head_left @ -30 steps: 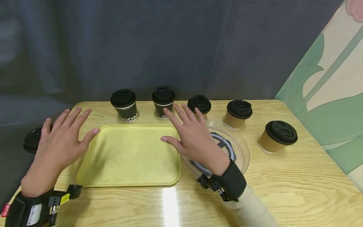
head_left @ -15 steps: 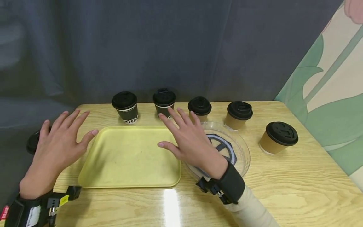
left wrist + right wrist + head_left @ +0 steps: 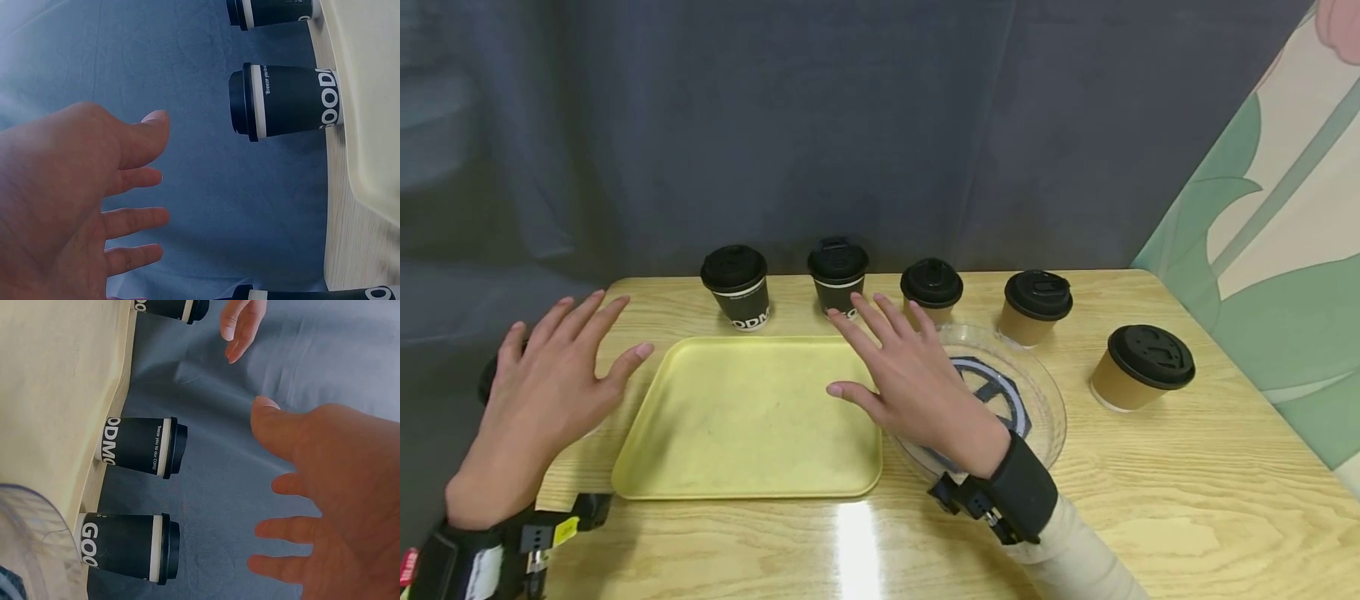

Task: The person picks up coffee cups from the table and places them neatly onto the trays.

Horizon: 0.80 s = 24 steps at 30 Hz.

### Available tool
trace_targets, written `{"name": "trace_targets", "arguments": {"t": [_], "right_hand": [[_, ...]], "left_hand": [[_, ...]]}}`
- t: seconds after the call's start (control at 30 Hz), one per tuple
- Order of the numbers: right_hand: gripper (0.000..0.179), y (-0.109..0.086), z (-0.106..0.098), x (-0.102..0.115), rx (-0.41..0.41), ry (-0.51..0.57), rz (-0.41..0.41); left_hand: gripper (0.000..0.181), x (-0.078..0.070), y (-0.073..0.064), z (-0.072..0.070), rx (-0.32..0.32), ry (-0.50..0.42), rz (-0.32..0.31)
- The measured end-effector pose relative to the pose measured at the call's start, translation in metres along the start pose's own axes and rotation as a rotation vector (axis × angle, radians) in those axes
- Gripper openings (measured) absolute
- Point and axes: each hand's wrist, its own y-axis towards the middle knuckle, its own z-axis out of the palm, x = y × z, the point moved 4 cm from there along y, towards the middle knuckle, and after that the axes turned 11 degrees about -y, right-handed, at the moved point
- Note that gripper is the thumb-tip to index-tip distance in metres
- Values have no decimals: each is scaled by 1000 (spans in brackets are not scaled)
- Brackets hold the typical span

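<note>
My left hand (image 3: 553, 383) hovers left of a yellow tray (image 3: 752, 483), fingers spread and holding nothing. Behind it, a black-lidded cup (image 3: 487, 382) is mostly hidden. With fingers likewise apart and nothing held, my right hand (image 3: 917, 387) is raised over the gap between the tray and a clear round dish (image 3: 1054, 400). Inside that dish lies a dark octagonal piece with a pale ring (image 3: 1011, 396), partly covered by the hand. Two black paper coffee cups (image 3: 747, 307) with black lids stand behind the tray; the left wrist view shows one black cup (image 3: 290, 100) beyond the thumb.
Three brown paper coffee cups with black lids stand at the right: one behind the dish (image 3: 932, 287), another at the dish's far edge (image 3: 1036, 308), the third farther right (image 3: 1138, 371). A dark curtain (image 3: 790, 125) hangs behind the wooden table (image 3: 1187, 500); a patterned panel (image 3: 1285, 250) borders the right.
The head view has shifted slightly, so tray and cups sit a little lower and farther right. The left hand has drawn slightly left of the tray; both hands keep their spread pose.
</note>
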Motion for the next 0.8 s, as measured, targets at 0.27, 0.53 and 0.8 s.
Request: {"name": "trace_targets", "arguments": {"t": [0.27, 0.53, 0.8], "right_hand": [[71, 0, 2, 3, -13, -17, -18], [71, 1, 6, 8, 21, -30, -30], [70, 2, 9, 11, 46, -32, -38]], "left_hand": [[71, 4, 1, -1, -4, 7, -22], [71, 5, -1, -4, -3, -12, -14], [72, 10, -1, -5, -3, 3, -45]]}}
